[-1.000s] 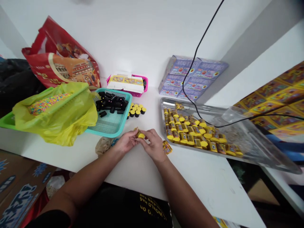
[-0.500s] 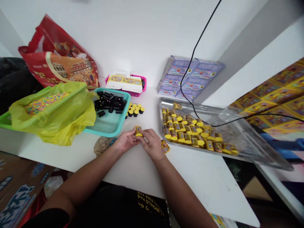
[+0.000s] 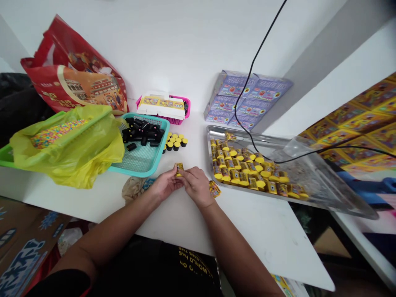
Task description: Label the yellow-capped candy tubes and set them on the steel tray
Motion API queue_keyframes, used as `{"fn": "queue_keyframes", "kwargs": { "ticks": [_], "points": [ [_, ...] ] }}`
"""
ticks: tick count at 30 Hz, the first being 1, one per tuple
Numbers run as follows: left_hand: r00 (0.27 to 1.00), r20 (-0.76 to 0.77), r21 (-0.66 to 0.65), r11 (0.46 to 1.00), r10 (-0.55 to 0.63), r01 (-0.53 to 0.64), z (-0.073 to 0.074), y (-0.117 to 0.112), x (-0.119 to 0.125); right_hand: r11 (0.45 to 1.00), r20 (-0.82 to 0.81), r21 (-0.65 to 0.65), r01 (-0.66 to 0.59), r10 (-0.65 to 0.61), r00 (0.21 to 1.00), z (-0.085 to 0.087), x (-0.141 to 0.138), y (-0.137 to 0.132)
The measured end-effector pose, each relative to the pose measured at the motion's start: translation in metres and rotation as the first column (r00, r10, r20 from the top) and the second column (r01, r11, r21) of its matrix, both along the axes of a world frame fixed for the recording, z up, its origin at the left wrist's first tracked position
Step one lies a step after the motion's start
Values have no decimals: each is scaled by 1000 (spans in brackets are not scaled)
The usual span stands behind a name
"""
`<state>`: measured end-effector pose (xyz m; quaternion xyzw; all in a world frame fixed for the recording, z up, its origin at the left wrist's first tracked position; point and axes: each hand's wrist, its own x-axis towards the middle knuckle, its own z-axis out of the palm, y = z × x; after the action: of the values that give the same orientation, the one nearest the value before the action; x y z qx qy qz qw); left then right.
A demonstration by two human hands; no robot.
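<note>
Between my two hands is a small yellow-labelled canister [image 3: 180,166], held above the white table. The fingers of my left hand [image 3: 167,184] are closed on its left side. My right hand [image 3: 196,186] pinches it from the right and covers its lower part. Beside my right wrist lies a small pile of printed yellow labels [image 3: 214,189]. Several black canisters with yellow lids [image 3: 176,145] stand in a group beyond my hands. To the right, a metal tray [image 3: 321,204] holds many canisters wrapped in yellow labels [image 3: 243,179].
Black canisters [image 3: 142,133] lie in a turquoise basket [image 3: 136,169]. Left of it, a yellow bag [image 3: 93,159] holds colourful beads [image 3: 58,133]. A pink basket [image 3: 187,108], purple boxes [image 3: 243,99] and red bag [image 3: 93,88] stand behind. A black cable [image 3: 255,60] crosses the tray.
My right fingers have closed further over the canister, hiding its lower part. The canister stays in nearly the same place between both hands.
</note>
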<state>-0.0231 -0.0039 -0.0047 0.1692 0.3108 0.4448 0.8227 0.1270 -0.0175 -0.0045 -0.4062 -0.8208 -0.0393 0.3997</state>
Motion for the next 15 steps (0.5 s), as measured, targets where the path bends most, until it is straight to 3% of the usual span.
{"fn": "queue_keyframes", "kwargs": {
  "ticks": [2, 8, 15],
  "points": [
    [1000, -16, 22, 1000, 19, -19, -1, 1, -1, 1000, 16, 3, 21, -21, 1000, 3, 0, -2],
    [995, 92, 71, 997, 25, -31, 5, 3, -3, 998, -214, -66, 11, -25, 976, 3, -5, -5],
    [997, 65, -38, 999, 29, -26, 4, 3, -1, 998, -122, -58, -3, -4, 993, -5, -7, 0]
  ]
}}
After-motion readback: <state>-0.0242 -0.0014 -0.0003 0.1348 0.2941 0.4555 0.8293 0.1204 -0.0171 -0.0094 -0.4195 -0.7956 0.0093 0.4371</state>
